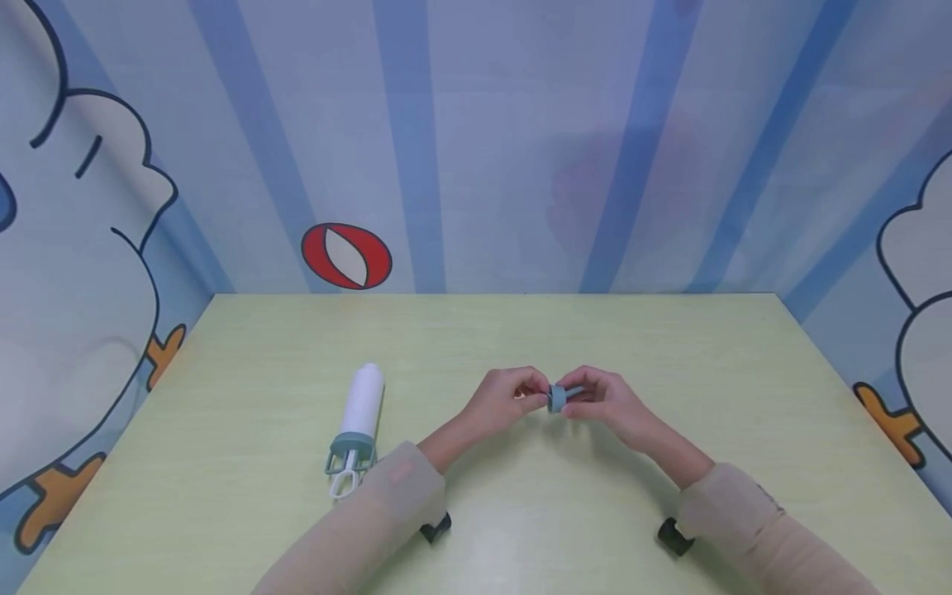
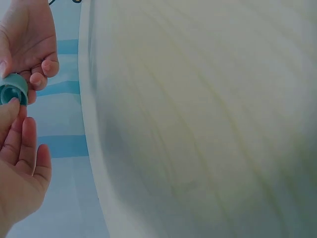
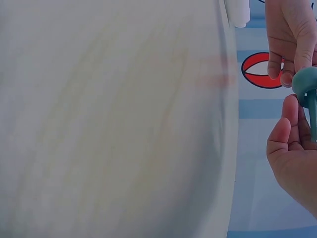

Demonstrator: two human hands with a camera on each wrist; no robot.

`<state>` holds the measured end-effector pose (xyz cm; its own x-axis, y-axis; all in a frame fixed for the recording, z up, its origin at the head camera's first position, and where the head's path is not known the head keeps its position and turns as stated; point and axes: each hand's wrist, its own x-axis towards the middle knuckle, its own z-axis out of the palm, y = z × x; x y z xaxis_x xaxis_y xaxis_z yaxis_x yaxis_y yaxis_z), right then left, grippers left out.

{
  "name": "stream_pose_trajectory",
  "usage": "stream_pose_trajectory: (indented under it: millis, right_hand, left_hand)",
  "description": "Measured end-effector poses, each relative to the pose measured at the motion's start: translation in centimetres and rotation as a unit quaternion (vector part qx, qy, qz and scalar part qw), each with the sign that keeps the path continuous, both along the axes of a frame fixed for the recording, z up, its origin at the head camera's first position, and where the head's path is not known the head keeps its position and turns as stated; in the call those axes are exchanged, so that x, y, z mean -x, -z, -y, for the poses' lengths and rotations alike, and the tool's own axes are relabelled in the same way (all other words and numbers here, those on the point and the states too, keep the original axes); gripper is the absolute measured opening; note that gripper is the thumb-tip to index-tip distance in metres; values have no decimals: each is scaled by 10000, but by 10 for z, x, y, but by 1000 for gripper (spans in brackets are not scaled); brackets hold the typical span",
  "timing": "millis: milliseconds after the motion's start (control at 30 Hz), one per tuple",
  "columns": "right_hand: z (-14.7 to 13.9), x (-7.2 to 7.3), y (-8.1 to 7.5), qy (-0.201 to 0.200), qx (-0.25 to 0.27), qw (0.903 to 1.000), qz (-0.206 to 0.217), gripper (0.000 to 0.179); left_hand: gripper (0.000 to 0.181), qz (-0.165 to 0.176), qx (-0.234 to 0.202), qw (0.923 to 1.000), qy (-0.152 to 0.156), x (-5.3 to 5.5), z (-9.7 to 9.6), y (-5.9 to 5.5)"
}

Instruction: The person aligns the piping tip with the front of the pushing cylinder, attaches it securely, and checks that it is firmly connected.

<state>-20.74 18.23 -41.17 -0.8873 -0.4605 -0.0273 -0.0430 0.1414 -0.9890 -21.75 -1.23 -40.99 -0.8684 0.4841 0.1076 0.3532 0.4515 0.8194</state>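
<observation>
A small teal cap (image 1: 556, 399) with a hollow round opening and a thin stem is held between both hands above the table. My left hand (image 1: 502, 400) pinches its open rim, the thumb tip (image 2: 14, 104) right at the opening in the left wrist view. From the other side my right hand (image 1: 606, 403) grips it by thumb and fingers around the stem. In the right wrist view the cap's rounded back (image 3: 304, 79) and the stem (image 3: 312, 119) show. Left of the hands lies a white syringe-like tube (image 1: 364, 397) with a teal collar (image 1: 353, 445) and a white ring handle.
The pale yellow-green table (image 1: 461, 339) ends at a striped blue backdrop (image 1: 506, 165) with cartoon drawings. Dark wrist-worn pieces sit under both beige sleeves (image 1: 402, 487). The left sleeve overlaps the tube's handle end in the head view.
</observation>
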Motion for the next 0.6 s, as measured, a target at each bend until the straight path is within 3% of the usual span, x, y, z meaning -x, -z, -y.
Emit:
stream_pose_trajectory:
  millis: [233,600]
  right_hand:
    - [3,0,1,-32,85,10000,42,21]
    - [8,-1,4,-44,73,10000,24,23]
  left_hand:
    - [5,-110,-13,9999,-14,0,1,1]
    - [7,-547,165,9984,-38,1,4,5]
